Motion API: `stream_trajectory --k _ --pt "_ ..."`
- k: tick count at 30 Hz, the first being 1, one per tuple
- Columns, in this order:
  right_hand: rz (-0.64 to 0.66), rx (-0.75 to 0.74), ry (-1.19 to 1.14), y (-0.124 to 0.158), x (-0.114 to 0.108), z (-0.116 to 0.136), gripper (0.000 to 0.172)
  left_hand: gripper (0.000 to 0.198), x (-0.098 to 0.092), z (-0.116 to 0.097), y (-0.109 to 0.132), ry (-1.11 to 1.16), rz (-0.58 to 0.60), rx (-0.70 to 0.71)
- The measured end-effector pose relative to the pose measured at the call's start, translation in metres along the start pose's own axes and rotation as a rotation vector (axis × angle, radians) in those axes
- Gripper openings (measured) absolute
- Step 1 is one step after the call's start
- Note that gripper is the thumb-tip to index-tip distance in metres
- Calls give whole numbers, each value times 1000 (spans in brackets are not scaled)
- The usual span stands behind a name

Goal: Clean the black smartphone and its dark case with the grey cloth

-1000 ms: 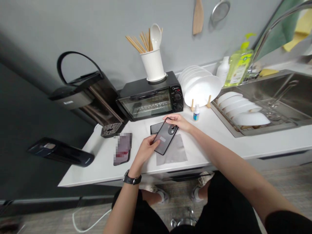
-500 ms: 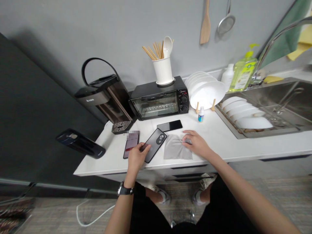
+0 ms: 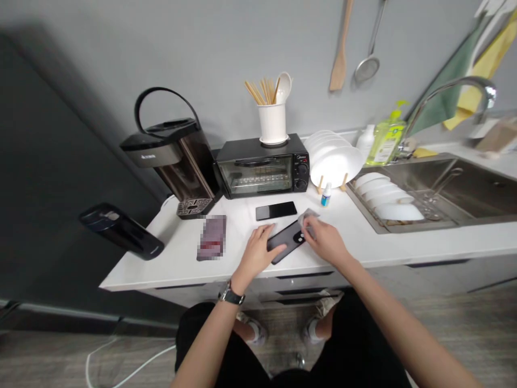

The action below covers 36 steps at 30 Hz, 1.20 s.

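Observation:
My left hand (image 3: 258, 250) grips a dark grey phone (image 3: 283, 237) by its left end, with the thumb across its back and the fingers at the far edge. The phone is back side up over the counter, its black camera block towards the right. My right hand (image 3: 325, 237) is closed on a bunched light grey cloth (image 3: 309, 216), which covers part of the camera end. Just beyond lies a black phone (image 3: 276, 210), screen up. Left of my hands is another phone (image 3: 212, 237) with a lit, blurred-out screen.
Behind stand a toaster oven (image 3: 260, 170) with a utensil holder (image 3: 273, 124) on top, and a water dispenser (image 3: 177, 167). A small spray bottle (image 3: 325, 196) is near the plates (image 3: 337, 164). A dark flask (image 3: 121, 231) is at the left; the sink (image 3: 480, 180) is right.
The phone in my left hand has moved right and lies lower across the counter. My right hand has gathered up the cloth, which lay spread out, and brought it to the camera end.

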State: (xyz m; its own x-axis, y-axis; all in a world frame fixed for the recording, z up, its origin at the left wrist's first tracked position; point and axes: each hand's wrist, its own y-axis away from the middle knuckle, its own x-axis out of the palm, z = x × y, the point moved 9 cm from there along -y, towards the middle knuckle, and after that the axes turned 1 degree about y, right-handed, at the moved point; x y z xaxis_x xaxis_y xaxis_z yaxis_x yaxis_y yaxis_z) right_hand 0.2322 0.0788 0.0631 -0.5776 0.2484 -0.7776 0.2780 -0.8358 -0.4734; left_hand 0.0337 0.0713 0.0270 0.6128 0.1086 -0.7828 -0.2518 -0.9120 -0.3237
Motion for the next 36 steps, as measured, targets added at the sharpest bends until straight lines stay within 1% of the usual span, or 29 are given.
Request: stream_trajectory --k 1,2,3,5,7,9,13,15,17,19,21,23,25,27,30,32,34,36 --pt "63 -34 66 3 16 5 11 79 1 -2 5 14 44 10" --pt "99 -67 104 7 30 10 14 90 2 -4 11 26 88 30" --pt "109 -97 120 11 39 13 18 94 1 -6 17 40 122 55" --pt "97 -144 125 18 48 19 25 91 -3 -7 26 54 142 90" --pt "78 -164 143 22 49 20 32 88 -6 -5 28 69 132 92" --pt "53 -150 172 22 45 18 38 93 -5 -3 25 93 126 79" --pt "54 -137 217 16 45 22 46 104 5 -3 8 127 138 82" --pt "77 -161 191 12 49 32 44 105 12 -3 -1 121 148 87" --pt "124 -214 119 11 56 49 36 104 17 -3 -8 115 160 103" --pt "185 -258 37 12 62 64 30 104 21 -4 -12 114 181 128" --pt "233 -281 -19 16 63 71 29 106 22 -3 -14 118 191 127" --pt "244 -289 -39 23 59 68 31 108 20 -2 -14 125 185 110" --pt "238 -291 -30 30 52 54 35 110 18 -4 -13 131 178 97" --pt "214 -264 23 36 41 32 38 111 17 -5 -13 131 180 90" --pt "145 -167 157 39 24 -8 42 111 17 -7 -14 124 178 77" --pt "106 -120 225 36 18 -23 44 110 17 -8 -15 118 172 84" --pt "83 -99 251 29 22 -22 45 109 18 -10 -15 116 169 100" --pt "58 -81 257 20 33 -7 47 106 19 -10 -14 126 162 113"
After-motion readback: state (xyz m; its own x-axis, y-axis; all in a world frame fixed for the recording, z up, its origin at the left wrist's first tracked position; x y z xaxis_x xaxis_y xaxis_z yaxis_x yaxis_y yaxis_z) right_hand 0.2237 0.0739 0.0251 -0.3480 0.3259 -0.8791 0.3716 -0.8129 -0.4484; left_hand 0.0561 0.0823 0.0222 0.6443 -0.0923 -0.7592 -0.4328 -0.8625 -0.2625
